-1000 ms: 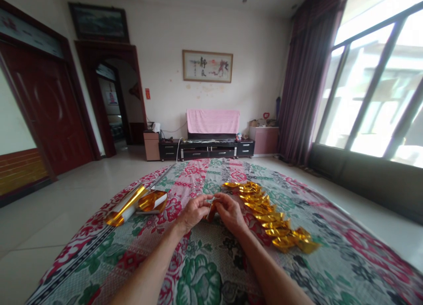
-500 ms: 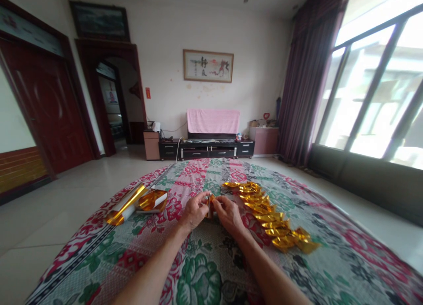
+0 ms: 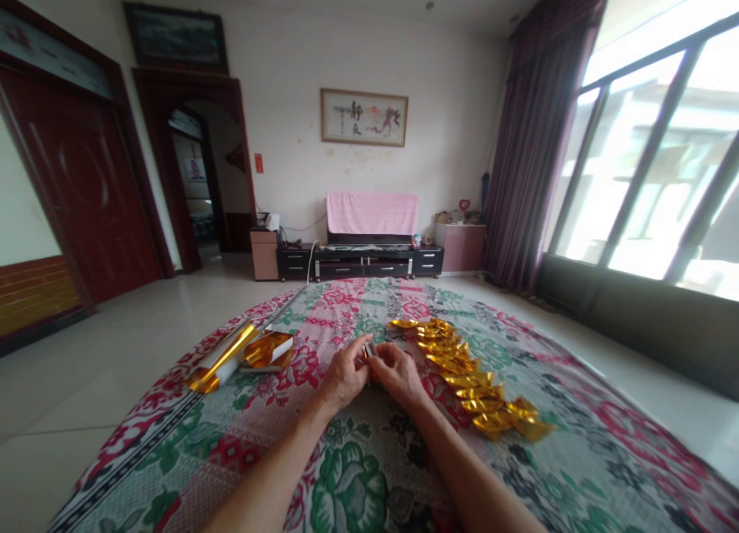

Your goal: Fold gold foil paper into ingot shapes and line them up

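Between my two hands, over the middle of the table, is a small piece of foil paper (image 3: 369,350), its pale side showing. My left hand (image 3: 348,371) pinches it from the left, thumb and forefinger closed. From the right, my right hand (image 3: 396,371) grips the same piece with bent fingers. Most of the paper is hidden behind the fingers. To the right of my hands lies a slanting row of folded gold foil ingots (image 3: 459,356). Left of them are a curled gold foil sheet (image 3: 228,356) and a stack of gold foil paper (image 3: 277,352) with a white back.
A flowered cloth (image 3: 349,479) in red, green and grey covers the round table. Beyond it stands a low black TV cabinet (image 3: 340,269) with a pink cloth (image 3: 372,212) over the screen. Windows (image 3: 647,171) and a purple curtain (image 3: 525,132) are at the right.
My fingers have closed further round the foil paper; its gold side, visible before, is now mostly covered. The row of ingots and the foil sheets at left have stayed put.
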`<action>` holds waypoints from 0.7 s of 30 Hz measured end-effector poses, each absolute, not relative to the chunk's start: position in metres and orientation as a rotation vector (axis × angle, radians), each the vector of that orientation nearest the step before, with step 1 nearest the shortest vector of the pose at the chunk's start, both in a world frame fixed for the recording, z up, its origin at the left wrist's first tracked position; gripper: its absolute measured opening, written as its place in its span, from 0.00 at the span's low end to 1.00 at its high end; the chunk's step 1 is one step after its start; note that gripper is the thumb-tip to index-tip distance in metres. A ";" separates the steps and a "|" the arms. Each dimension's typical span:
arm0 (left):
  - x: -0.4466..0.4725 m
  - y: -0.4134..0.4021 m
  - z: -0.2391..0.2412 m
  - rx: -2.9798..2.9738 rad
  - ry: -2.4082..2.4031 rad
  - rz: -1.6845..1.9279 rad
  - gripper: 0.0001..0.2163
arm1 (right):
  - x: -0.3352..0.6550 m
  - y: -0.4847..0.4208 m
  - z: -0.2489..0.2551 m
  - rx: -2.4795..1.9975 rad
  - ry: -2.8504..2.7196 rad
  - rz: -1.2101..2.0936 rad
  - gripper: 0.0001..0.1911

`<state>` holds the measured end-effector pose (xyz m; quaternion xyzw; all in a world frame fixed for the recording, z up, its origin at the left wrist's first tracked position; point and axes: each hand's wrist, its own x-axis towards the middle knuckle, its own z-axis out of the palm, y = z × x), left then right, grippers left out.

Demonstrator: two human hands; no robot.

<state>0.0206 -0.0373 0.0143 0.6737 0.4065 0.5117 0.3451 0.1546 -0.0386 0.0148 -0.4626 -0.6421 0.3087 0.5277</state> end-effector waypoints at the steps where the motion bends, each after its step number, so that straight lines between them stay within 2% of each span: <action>1: 0.021 -0.037 0.013 1.751 1.053 1.321 0.24 | 0.155 -0.039 0.015 -1.103 -1.542 0.733 0.09; 14: 0.021 -0.034 0.015 1.580 1.054 1.383 0.24 | 0.155 -0.047 0.020 -0.998 -1.622 0.830 0.12; 21: 0.017 -0.026 0.011 1.450 1.135 1.398 0.17 | 0.155 -0.044 0.016 -0.867 -1.656 0.862 0.20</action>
